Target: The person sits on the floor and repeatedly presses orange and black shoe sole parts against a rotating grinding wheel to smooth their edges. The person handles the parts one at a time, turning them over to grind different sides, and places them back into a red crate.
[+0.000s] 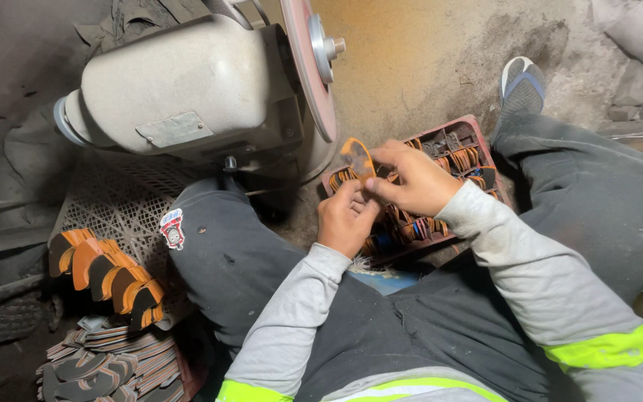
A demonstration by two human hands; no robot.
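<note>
Head view: two hands hold an orange sole piece just in front of a bench grinder.

The left hand [345,217] and the right hand [411,179] pinch the orange sole piece [357,159] between fingertips, upright, just below the grinding wheel [308,63] of the bench grinder [180,85]. Under the hands lies a red crate [461,141] of similar pieces. Left of the grinder's base, more orange pieces [106,272] lie fanned on a mesh tray [117,205].

One grey bench grinder motor [187,82] with one pinkish round grinding wheel [308,67] fills the upper left. Two bare hands, left hand [346,219] and right hand [411,179], share one orange oval sole piece [357,158]. One red plastic crate [478,145] sits centre right. Five orange-and-black curved pieces [106,272] lie lower left.
</note>
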